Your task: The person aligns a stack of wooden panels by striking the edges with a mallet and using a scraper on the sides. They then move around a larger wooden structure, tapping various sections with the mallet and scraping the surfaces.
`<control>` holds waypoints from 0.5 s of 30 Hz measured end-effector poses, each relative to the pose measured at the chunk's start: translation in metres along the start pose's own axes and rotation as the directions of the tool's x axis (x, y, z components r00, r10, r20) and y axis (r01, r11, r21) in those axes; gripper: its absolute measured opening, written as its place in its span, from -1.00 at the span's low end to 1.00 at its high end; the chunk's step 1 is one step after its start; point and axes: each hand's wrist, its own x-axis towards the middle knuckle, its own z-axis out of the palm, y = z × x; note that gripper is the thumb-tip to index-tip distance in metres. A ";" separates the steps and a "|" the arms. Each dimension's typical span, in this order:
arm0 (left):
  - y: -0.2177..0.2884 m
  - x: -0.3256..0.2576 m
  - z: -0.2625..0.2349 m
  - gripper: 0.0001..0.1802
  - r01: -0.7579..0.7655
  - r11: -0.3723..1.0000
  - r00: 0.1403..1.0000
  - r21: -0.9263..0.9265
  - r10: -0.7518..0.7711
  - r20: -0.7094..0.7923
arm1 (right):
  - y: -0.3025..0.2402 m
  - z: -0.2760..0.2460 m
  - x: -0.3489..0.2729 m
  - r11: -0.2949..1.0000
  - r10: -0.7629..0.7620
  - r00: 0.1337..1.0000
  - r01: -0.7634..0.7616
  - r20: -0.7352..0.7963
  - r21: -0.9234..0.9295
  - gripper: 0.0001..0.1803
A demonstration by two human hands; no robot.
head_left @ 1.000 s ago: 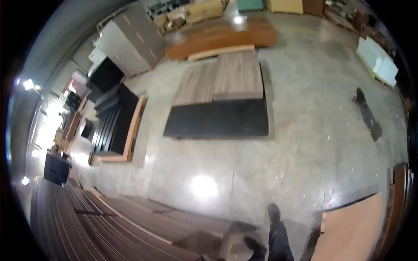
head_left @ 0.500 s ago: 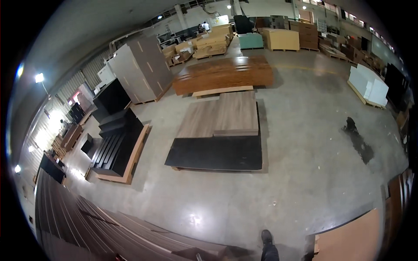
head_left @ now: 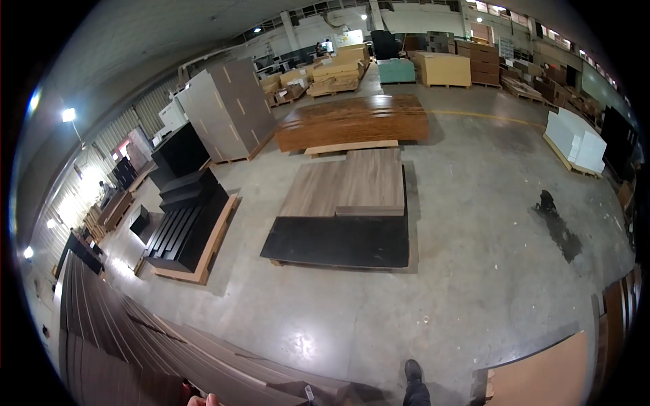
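Your left hand (head_left: pixel 203 401) just popped into view, barely poking in down low, so the long stack of brown boards (head_left: pixel 159 342) on your left is right by it. Can't tell if it's gripping or touching anything tbh. Your right hand's out of frame.

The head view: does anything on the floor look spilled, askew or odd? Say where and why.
Yes: a dark, ragged patch on the concrete floor at the right, nearer than the white stack. It stands out against the pale grey and resembles a spill or stain; whether it is wet cannot be told.
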 end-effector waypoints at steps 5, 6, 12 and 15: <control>0.006 0.000 0.002 -0.59 0.025 0.996 1.000 -0.083 -0.024 0.011 | 0.026 0.042 -0.023 0.817 -0.277 0.961 0.249 0.024 -0.521 -0.76; 0.006 0.000 0.002 -0.59 0.012 0.995 1.000 -0.095 -0.011 0.010 | 0.030 0.050 -0.030 0.715 -0.333 0.942 0.283 0.045 -0.640 -0.77; -0.001 -0.001 0.002 -0.57 0.011 0.990 1.000 -0.138 -0.012 -0.005 | 0.005 0.015 -0.021 0.898 -0.232 0.967 0.170 -0.108 -0.405 -0.71; 0.000 0.000 0.003 -0.57 0.013 0.990 1.000 -0.138 -0.013 0.002 | -0.027 -0.034 0.005 0.901 0.228 0.973 -0.226 0.037 0.370 -0.62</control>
